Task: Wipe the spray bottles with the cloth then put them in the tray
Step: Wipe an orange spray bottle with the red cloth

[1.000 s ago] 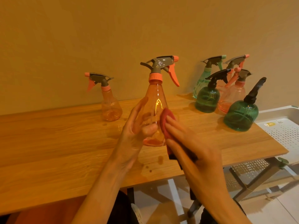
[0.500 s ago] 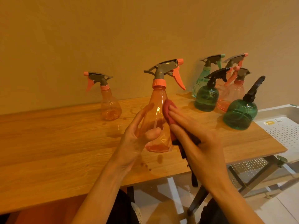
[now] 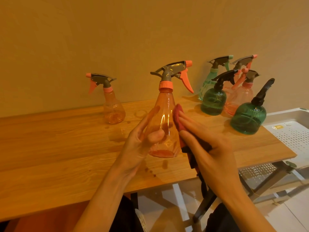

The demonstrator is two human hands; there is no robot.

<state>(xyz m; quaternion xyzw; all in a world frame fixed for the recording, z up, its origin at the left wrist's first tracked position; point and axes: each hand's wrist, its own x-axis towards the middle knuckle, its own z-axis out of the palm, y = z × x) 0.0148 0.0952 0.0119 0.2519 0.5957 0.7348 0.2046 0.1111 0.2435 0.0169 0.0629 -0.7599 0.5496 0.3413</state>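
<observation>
Item: orange spray bottle (image 3: 164,124), clear-bodied, grey head with orange trigger, held upright above the wooden table (image 3: 58,148). The left hand (image 3: 142,144) held it, thumb curled across the front of the body and fingers behind. The right hand (image 3: 207,148), fingers straight and together, pressed a red cloth (image 3: 178,118) flat against the bottle's right side (the cloth's loose end hung down under the palm). A second orange bottle (image 3: 113,106) stood alone by the wall. Five further bottles stood grouped at the table's right end, among them two dark green round ones (image 3: 214,101) (image 3: 248,118). The white perforated tray (image 3: 294,136) sat just beyond that end, holding no bottles.
</observation>
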